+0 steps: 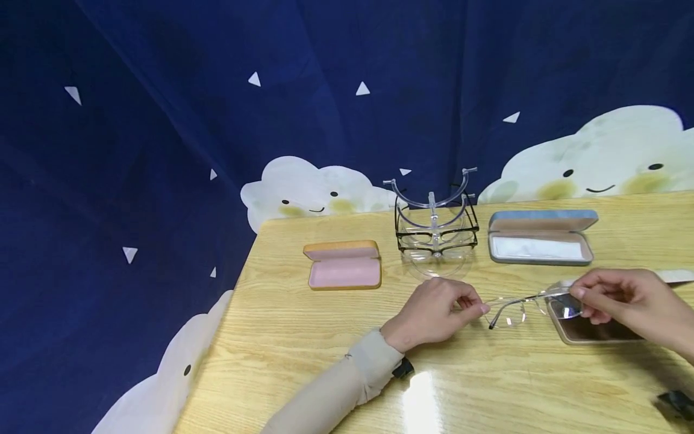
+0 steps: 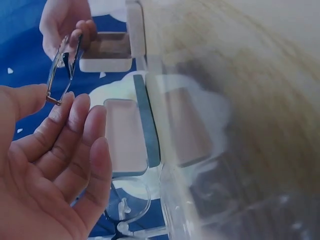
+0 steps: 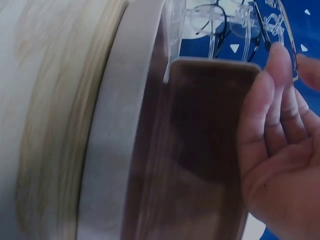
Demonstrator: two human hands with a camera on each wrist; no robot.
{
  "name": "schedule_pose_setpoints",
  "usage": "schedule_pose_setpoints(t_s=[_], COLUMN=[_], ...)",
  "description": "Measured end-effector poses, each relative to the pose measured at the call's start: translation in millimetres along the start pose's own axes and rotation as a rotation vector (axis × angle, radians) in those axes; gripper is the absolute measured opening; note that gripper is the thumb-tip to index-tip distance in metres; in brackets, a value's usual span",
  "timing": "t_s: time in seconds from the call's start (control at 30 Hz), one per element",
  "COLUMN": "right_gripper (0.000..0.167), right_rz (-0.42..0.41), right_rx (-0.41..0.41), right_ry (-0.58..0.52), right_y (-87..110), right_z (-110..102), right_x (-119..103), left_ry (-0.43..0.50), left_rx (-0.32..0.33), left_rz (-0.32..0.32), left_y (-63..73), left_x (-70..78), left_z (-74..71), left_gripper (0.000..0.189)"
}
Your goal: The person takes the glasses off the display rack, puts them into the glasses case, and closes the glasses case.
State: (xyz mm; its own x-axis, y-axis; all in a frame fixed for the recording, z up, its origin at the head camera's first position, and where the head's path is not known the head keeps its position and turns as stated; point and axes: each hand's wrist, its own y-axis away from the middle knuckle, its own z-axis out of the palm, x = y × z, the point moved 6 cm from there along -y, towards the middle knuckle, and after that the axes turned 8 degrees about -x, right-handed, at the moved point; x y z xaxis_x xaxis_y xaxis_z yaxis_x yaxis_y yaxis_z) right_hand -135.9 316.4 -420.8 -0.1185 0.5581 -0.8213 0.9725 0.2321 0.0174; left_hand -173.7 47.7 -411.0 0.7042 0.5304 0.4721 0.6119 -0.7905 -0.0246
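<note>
A pair of thin-rimmed eyeglasses [image 1: 508,301] is stretched between both hands over the right part of the table. My left hand [image 1: 434,314] pinches one end of the frame between thumb and fingertip; the left wrist view shows its other fingers spread loosely below. At the opposite end, my right hand [image 1: 631,299] pinches the eyeglasses with thumb and forefinger. Beneath the right hand lies an opened glasses case [image 1: 588,333] with a dark brown inside, partly hidden by that hand and a lens. The right wrist view looks into this case [image 3: 205,120].
A clear display stand [image 1: 434,214] holding black-framed glasses [image 1: 438,248] stands at the table's back. Right of it is an open blue case [image 1: 542,215] with a white cloth [image 1: 537,248]. An open orange case [image 1: 344,274] with pink lining sits to the left. A dark blue curtain [image 1: 325,120] hangs behind.
</note>
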Motion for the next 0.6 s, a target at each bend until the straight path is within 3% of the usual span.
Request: schedule_pose_setpoints(t_s=[0.13, 0.3, 0.4, 0.6], right_gripper=[0.013, 0.031, 0.040, 0.065], right_rz=[-0.033, -0.227, -0.252, -0.315], right_rx=[-0.073, -0.154, -0.202, -0.320], right_ry=[-0.022, -0.108, -0.142, -0.321], right_y=[0.3, 0.4, 0.4, 5.4], right_z=[-4, -13, -17, -24], right_x=[13, 27, 41, 68], left_ry=[-0.011, -0.021, -0.029, -0.053], left_rx=[0.006, 0.008, 0.004, -0.022], left_rz=[0.003, 0.022, 0.018, 0.005], left_y=[-3.1, -10.0, -15.8, -33.9], left_x=[2.0, 5.9, 8.6, 18.4], left_z=[5.3, 9.4, 13.4, 22.9], left_gripper=[0.024, 0.025, 0.026, 0.026])
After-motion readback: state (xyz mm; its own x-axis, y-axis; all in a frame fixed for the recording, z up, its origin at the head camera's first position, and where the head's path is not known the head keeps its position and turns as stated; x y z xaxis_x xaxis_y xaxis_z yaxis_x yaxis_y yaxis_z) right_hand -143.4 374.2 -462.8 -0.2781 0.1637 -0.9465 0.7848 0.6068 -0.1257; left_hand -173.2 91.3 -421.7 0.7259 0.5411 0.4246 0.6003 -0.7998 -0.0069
